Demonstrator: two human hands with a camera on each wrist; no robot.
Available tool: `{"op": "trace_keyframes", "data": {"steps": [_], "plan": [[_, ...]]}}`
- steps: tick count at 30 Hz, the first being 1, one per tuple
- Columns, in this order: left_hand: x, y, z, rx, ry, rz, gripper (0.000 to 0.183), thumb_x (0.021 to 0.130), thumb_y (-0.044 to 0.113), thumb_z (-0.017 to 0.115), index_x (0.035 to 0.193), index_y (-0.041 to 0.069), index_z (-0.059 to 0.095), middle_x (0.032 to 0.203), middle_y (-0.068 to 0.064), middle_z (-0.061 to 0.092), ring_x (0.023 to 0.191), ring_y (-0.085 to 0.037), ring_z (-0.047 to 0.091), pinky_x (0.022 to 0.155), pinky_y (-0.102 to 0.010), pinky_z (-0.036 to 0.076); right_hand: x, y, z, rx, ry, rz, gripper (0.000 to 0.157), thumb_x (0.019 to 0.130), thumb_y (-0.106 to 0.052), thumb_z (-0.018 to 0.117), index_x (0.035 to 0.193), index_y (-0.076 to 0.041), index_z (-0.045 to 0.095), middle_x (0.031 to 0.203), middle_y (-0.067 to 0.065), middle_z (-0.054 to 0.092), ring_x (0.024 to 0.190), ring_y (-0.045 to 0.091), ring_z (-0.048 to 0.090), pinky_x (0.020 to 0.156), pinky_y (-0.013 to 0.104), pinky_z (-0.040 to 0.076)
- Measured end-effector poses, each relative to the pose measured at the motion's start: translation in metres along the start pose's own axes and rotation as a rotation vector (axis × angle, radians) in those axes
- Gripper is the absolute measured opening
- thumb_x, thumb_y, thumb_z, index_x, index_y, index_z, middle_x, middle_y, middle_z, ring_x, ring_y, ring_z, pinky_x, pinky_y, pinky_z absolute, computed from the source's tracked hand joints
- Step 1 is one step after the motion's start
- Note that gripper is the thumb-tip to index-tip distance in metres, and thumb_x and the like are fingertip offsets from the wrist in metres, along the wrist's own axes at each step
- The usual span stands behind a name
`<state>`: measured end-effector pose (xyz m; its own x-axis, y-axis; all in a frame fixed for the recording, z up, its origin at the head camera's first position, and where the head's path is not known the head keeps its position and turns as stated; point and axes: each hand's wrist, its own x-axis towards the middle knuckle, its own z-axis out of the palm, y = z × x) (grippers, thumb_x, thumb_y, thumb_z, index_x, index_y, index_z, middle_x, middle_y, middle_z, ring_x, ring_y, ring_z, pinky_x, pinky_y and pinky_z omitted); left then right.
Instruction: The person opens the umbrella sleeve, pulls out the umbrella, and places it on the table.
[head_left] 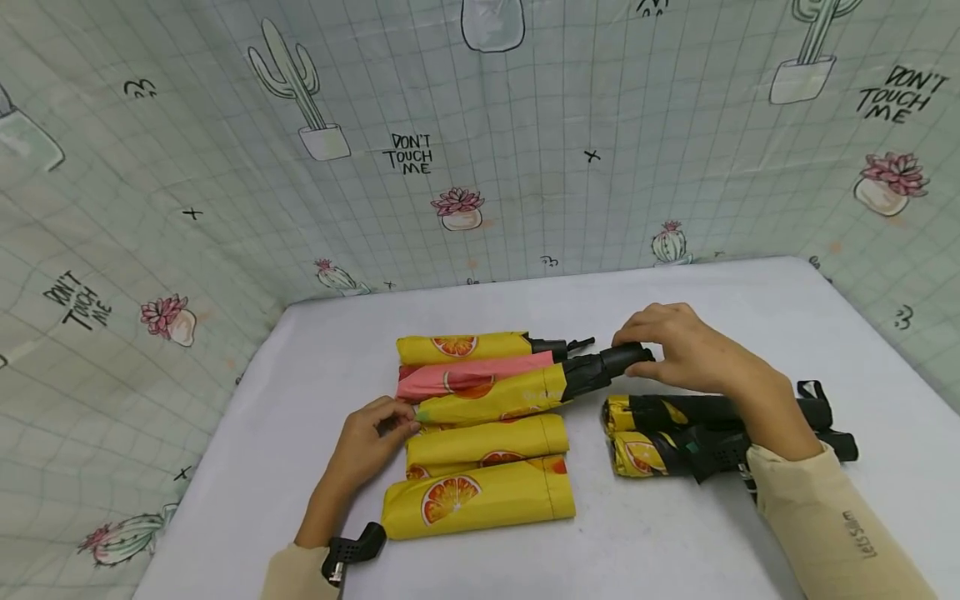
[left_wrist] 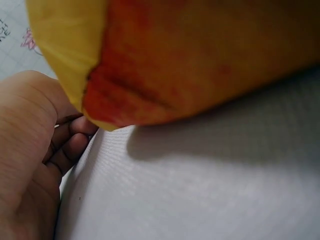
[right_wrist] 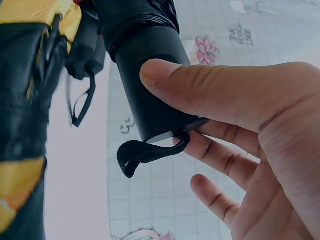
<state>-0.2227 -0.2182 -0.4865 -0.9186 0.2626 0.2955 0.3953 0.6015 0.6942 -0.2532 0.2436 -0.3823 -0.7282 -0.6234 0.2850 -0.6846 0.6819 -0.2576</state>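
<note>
A folding umbrella [head_left: 592, 372] with a black handle sits partly inside a yellow, citrus-printed sleeve [head_left: 491, 398]. My right hand [head_left: 686, 350] grips the handle [right_wrist: 152, 85] between thumb and fingers; a wrist strap loop [right_wrist: 142, 155] hangs from its end. At the sleeve's other end, my left hand [head_left: 372, 437] pinches the corner, as the left wrist view also shows up close; some of its fingers are hidden. Just behind lie a pink sleeve [head_left: 450, 379] and another umbrella in a yellow sleeve [head_left: 465, 346].
Two more yellow sleeves [head_left: 480, 496] lie nearer on the white table [head_left: 622, 550]. Under my right forearm are two black-and-yellow folded umbrellas [head_left: 690, 412]. A cactus-printed cloth [head_left: 525, 192] hangs behind the table.
</note>
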Motion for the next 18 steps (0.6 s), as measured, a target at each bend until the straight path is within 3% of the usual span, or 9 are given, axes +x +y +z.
{"op": "trace_keyframes", "data": {"steps": [8,13,18], "plan": [[0.001,0.003,-0.002,0.022,0.013,0.007,0.011,0.087,0.012,0.079,0.09,0.019,0.071,0.086,0.011,0.062,0.077,-0.01,0.055,0.069,-0.026,0.048,-0.006,0.01,-0.005,-0.001,0.037,0.001,0.035,0.072,-0.01,0.09,0.103,-0.016,0.075,0.105,-0.003,0.069,0.096,0.019,0.057,0.08,0.044,0.035],[-0.003,0.003,0.001,0.013,-0.007,-0.015,0.01,0.088,0.012,0.079,0.09,0.018,0.071,0.085,0.012,0.061,0.077,-0.01,0.055,0.069,-0.025,0.048,-0.013,0.015,-0.001,-0.024,0.016,-0.04,0.035,0.073,-0.012,0.089,0.105,-0.016,0.075,0.105,-0.003,0.069,0.097,0.02,0.059,0.078,0.043,0.038],[-0.001,0.002,-0.001,0.016,0.005,-0.001,0.012,0.086,0.011,0.08,0.09,0.019,0.071,0.083,0.011,0.06,0.077,-0.011,0.055,0.069,-0.026,0.048,-0.018,0.026,-0.008,-0.065,0.047,-0.072,0.038,0.069,-0.012,0.092,0.103,-0.018,0.075,0.105,-0.004,0.069,0.098,0.02,0.059,0.078,0.043,0.037]]}}
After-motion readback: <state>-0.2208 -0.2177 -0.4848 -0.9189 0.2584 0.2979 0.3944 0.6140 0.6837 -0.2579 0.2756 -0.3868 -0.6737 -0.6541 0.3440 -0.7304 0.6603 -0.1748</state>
